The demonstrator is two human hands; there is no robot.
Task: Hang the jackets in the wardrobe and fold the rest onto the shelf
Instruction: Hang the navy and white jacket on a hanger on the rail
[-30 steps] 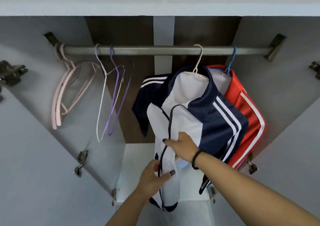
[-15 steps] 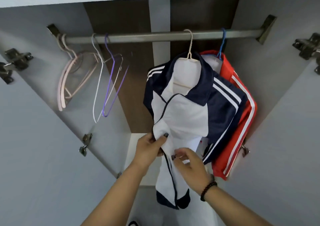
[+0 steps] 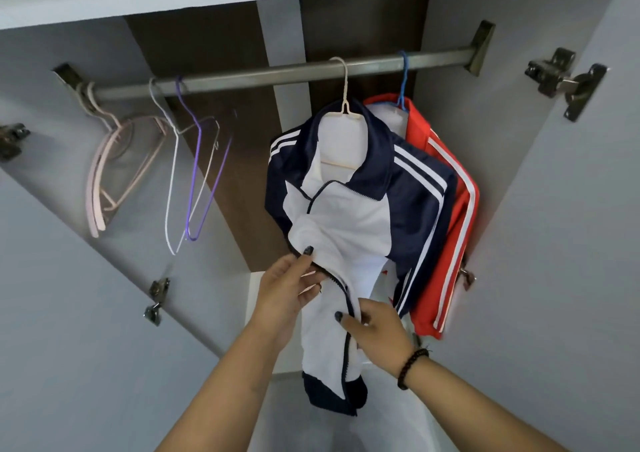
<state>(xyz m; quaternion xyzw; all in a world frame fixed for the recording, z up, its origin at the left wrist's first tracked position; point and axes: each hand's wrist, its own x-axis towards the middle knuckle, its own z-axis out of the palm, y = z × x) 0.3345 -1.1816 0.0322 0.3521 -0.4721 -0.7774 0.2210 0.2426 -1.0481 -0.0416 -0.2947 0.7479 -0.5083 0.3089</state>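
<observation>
Two jackets hang side by side inside the grey wardrobe (image 3: 554,209), both on the metal rail (image 3: 277,74) that runs above the fingers. Navy-and-white track jacket (image 3: 360,209), on a cream hanger (image 3: 343,112), fills the space directly above and between both hands; its front is partly zipped, the lower hem drooping below the wrists. Red track jacket (image 3: 446,243), on a blue hanger (image 3: 401,84), sits just behind and to the right of the navy one, touching it, well right of the right fingertips.

Up and far left of the left fingers, empty hangers dangle from the rail: a pink bunch (image 3: 104,174) against the left bracket, then a white hanger (image 3: 171,188) and a purple hanger (image 3: 197,188) close together.

Left hand (image 3: 284,295): thumb and fingers pinched on the left front edge of the navy jacket, thumb tip on top of the white fabric beside the zipper line. Right hand (image 3: 377,334): fingers curled, thumb pressing at the zipper track just below the left hand's grip; whether it holds the zip pull itself cannot be told. A dark beaded bracelet (image 3: 412,365) circles the right wrist.
</observation>
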